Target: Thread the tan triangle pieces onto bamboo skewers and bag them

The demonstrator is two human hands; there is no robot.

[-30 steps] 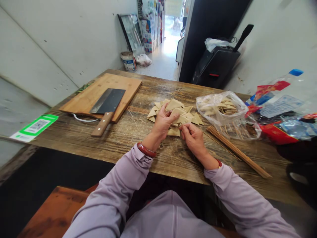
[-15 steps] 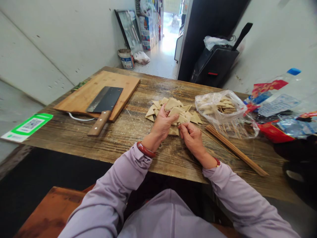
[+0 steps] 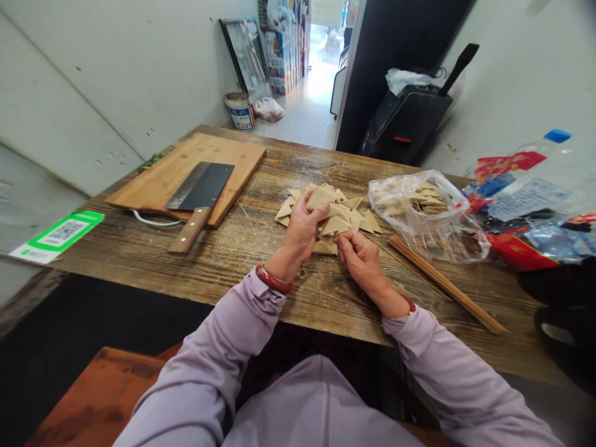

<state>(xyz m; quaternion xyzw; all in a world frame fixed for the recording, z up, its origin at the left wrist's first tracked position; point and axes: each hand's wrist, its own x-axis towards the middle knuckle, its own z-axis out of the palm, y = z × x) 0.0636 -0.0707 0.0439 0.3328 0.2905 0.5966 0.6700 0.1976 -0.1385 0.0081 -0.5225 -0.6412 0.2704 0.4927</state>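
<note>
A pile of tan triangular tofu pieces (image 3: 354, 217) lies on the wooden table (image 3: 261, 261). My left hand (image 3: 302, 226) is closed on one triangular piece (image 3: 321, 197) at the pile's near left side, thumb on top. My right hand (image 3: 361, 257) is pinched shut just right of it, at the pile's near edge; it seems to hold a thin skewer, too small to be sure. A bundle of bamboo skewers (image 3: 447, 284) lies to the right of my right hand.
A cutting board (image 3: 162, 177) with a cleaver (image 3: 198, 195) sits at the left. A clear plastic bag of skewered pieces (image 3: 426, 211) and coloured packets with a bottle (image 3: 526, 192) lie at the right. A green-and-white card (image 3: 56, 236) lies far left.
My left hand has lifted slightly and shifted its grip on a triangular piece at the top of the pile. My right hand has stayed pinched in place.
</note>
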